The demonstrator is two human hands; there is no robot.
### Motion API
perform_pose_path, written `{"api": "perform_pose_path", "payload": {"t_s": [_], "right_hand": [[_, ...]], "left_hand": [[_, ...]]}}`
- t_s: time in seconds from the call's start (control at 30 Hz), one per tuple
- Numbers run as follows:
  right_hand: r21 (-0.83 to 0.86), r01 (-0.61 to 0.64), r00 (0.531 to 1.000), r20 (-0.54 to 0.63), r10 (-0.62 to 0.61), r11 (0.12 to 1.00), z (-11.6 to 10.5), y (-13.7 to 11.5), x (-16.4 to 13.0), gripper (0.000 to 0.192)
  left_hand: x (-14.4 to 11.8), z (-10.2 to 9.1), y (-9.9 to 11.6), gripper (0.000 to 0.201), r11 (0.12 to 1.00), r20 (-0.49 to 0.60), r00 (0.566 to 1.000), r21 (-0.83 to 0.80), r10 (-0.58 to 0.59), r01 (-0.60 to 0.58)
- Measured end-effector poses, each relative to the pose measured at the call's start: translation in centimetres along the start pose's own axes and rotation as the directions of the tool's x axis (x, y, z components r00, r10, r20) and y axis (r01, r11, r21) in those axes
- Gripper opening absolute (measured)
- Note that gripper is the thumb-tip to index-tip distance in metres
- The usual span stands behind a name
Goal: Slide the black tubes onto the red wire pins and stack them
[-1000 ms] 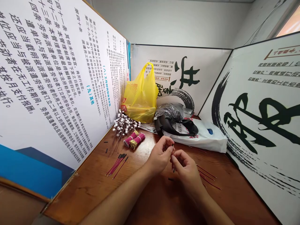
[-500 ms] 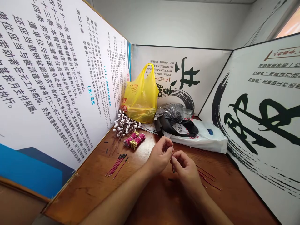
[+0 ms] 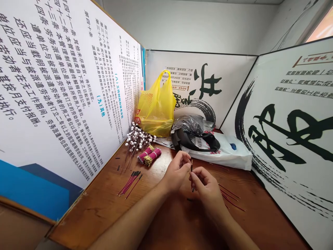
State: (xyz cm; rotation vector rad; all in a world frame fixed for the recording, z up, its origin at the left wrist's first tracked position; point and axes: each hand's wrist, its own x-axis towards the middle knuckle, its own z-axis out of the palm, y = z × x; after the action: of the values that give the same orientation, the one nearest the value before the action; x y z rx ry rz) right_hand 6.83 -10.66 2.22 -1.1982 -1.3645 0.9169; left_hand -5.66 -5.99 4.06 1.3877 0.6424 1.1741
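In the middle of the desk my right hand (image 3: 206, 185) pinches a thin dark stick (image 3: 191, 167) between thumb and forefinger, and it stands nearly upright. A small dark end shows below those fingers. Close on its left is my left hand (image 3: 178, 171), fingers curled together near the top of the stick. Whether something is in that left pinch is hidden. Beside the right wrist lie several thin red sticks (image 3: 230, 197). A short black piece (image 3: 189, 199) rests on the desk below the hands.
Red sticks with black ends (image 3: 130, 182) lie at the left, near two tied bundles (image 3: 153, 156). White-berried stems (image 3: 137, 139) lean by the left panel. Behind stand a yellow bag (image 3: 157, 107), a black roll (image 3: 196, 140) and a white bag (image 3: 229, 152). Panels enclose the desk.
My hands have drawn slightly apart, and the dark stick now shows between them above my right fingers. The things on the desk have not moved.
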Motion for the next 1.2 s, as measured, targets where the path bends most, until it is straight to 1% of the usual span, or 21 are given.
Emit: {"api": "perform_pose_path", "payload": {"t_s": [0.17,0.23,0.3,0.33,0.4,0.47,0.5,0.53,0.57,0.63,0.7,0.73,0.8,0.87,0.93,1.0,1.1,1.2], "right_hand": [[-0.029,-0.002,1.0,0.019,0.003,1.0,0.0,0.0,0.0,0.028],[-0.041,0.0,1.0,0.026,0.001,0.999,0.2,0.1,0.0,0.028],[-0.08,-0.004,0.999,0.05,0.008,0.997,0.3,0.2,0.1,0.027],[-0.12,-0.003,0.997,0.075,0.012,0.993,0.2,0.2,0.1,0.026],[-0.247,0.021,0.987,0.162,0.019,0.969,-0.3,0.3,0.3,0.021],[-0.407,0.069,0.963,0.266,0.046,0.911,-1.4,0.6,0.6,0.016],[-0.482,0.087,0.951,0.302,0.072,0.872,-2.1,0.7,0.8,0.015],[-0.55,0.09,0.946,0.308,0.102,0.83,-2.8,0.9,1.0,0.015],[-0.607,0.082,0.948,0.293,0.127,0.79,-3.6,1.2,1.3,0.015],[-0.677,0.041,0.953,0.248,0.175,0.735,-5.0,1.7,1.9,0.017],[-0.69,-0.007,0.956,0.207,0.206,0.724,-6.0,2.0,2.3,0.019],[-0.684,-0.031,0.958,0.188,0.217,0.729,-6.4,2.1,2.5,0.021],[-0.671,-0.075,0.963,0.144,0.229,0.738,-6.9,2.1,2.7,0.023],[-0.682,-0.11,0.968,0.092,0.234,0.723,-7.5,1.9,2.7,0.022],[-0.702,-0.124,0.968,0.07,0.242,0.701,-8.2,1.8,2.7,0.019],[-0.718,-0.128,0.957,0.092,0.275,0.685,-9.0,1.8,2.6,0.019],[-0.736,-0.135,0.922,0.152,0.356,0.664,-9.9,1.8,2.4,0.018],[-0.738,-0.131,0.901,0.19,0.39,0.662,-9.9,1.6,2.3,0.015]], "left_hand": [[-0.1,0.2,-0.2,0.017,0.999,0.067,0.998,-0.034,-0.012,0.015],[-0.1,0.2,-0.3,0.019,0.999,0.056,0.998,-0.037,-0.003,0.005],[0.1,0.1,-0.5,0.019,0.999,0.001,1.0,-0.033,0.01,-0.01],[0.3,-0.1,-0.6,0.018,0.999,-0.043,0.999,-0.028,0.017,-0.018],[0.8,-0.5,-0.7,0.016,0.999,-0.159,0.987,-0.005,0.03,-0.031],[1.2,-0.9,-0.8,0.013,0.999,-0.244,0.969,0.037,0.033,-0.025],[1.4,-1.1,-0.9,0.012,0.998,-0.258,0.966,0.065,0.028,-0.012],[1.5,-1.2,-1.0,0.01,0.995,-0.244,0.97,0.098,0.015,0.009],[1.5,-1.3,-1.1,0.008,0.99,-0.208,0.978,0.137,-0.005,0.034],[1.3,-1.2,-1.5,0.007,0.968,-0.092,0.994,0.237,-0.066,0.086],[1.0,-1.1,-2.2,0.006,0.919,0.018,0.993,0.38,-0.117,0.102],[0.9,-1.2,-2.5,0.005,0.886,0.051,0.99,0.454,-0.131,0.094],[0.8,-1.4,-3.2,0.003,0.818,0.064,0.989,0.57,-0.133,0.073],[1.0,-2.0,-3.7,0.003,0.78,0.031,0.991,0.621,-0.127,0.08],[1.3,-2.4,-4.2,0.004,0.773,-0.008,0.991,0.625,-0.133,0.108],[1.5,-2.3,-4.7,0.005,0.776,-0.031,0.99,0.617,-0.138,0.128],[1.8,-1.2,-5.5,0.004,0.763,-0.003,0.992,0.639,-0.124,0.097],[2.4,0.7,-6.2,0.002,0.715,0.036,0.994,0.698,-0.106,0.051]]}}
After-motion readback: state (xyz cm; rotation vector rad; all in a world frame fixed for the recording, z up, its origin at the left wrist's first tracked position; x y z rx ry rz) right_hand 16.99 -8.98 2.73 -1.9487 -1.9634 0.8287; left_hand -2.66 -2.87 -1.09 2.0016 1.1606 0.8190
